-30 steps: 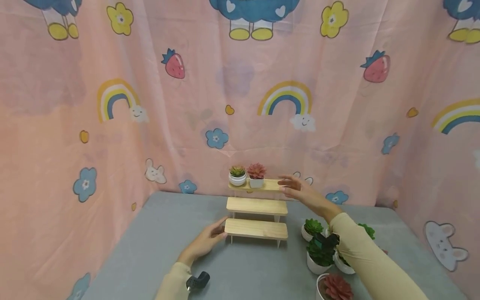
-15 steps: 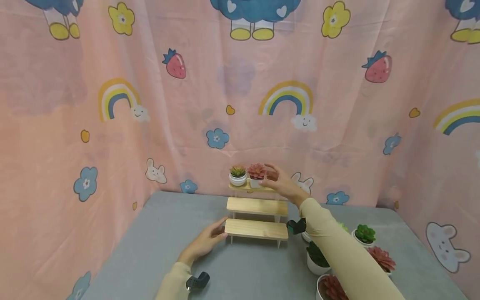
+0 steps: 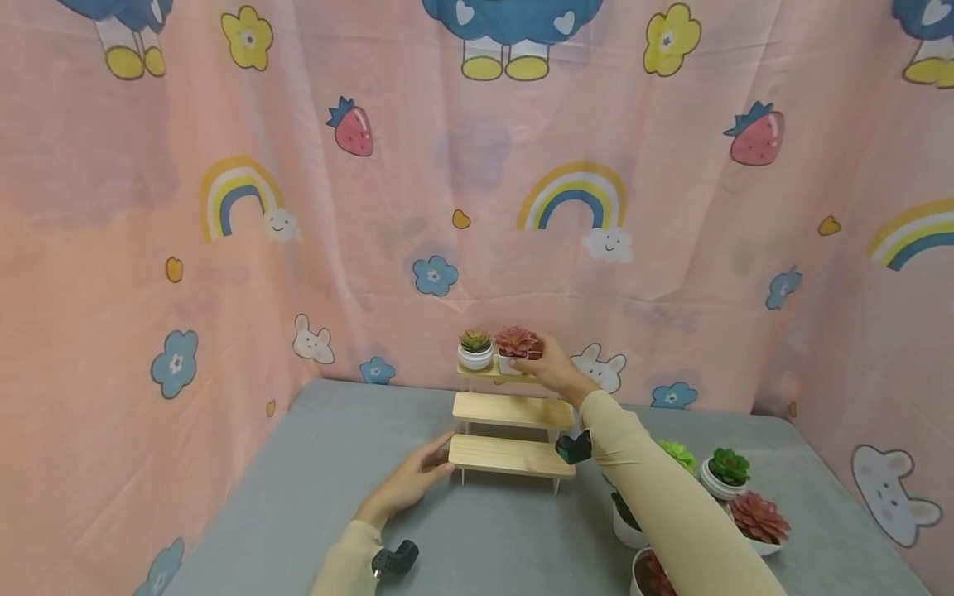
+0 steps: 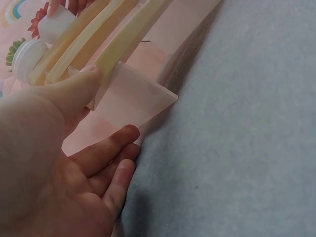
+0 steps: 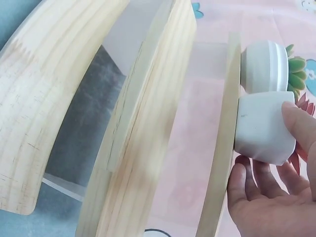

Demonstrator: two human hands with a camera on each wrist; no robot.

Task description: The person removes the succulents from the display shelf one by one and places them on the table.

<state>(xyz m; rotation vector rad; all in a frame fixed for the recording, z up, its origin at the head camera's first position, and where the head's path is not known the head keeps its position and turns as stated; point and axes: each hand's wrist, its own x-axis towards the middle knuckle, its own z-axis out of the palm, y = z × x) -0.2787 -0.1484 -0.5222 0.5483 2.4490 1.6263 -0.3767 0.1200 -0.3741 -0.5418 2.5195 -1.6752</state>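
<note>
A three-tier wooden stand (image 3: 512, 454) with pale boards and translucent legs stands on the table. On its top board, a white round pot with a green-orange succulent (image 3: 474, 351) sits at the left. Beside it is a square white pot with a red succulent (image 3: 513, 341). My right hand (image 3: 551, 368) holds this square pot, thumb on one side and fingers on the other; its base (image 5: 264, 128) meets the board in the right wrist view. My left hand (image 3: 406, 483) holds the left end of the lowest board with thumb and index finger, the other fingers (image 4: 118, 185) loose below.
On the right of the grey table (image 3: 313, 463) stand several potted succulents, including a green one (image 3: 728, 468) and a red one (image 3: 758, 517). My right sleeve partly covers some. A pink patterned curtain (image 3: 387, 182) hangs behind the table.
My right hand has moved left along the top board from its right end and taken hold of the red succulent's square pot. My left hand has stayed at the lowest board.
</note>
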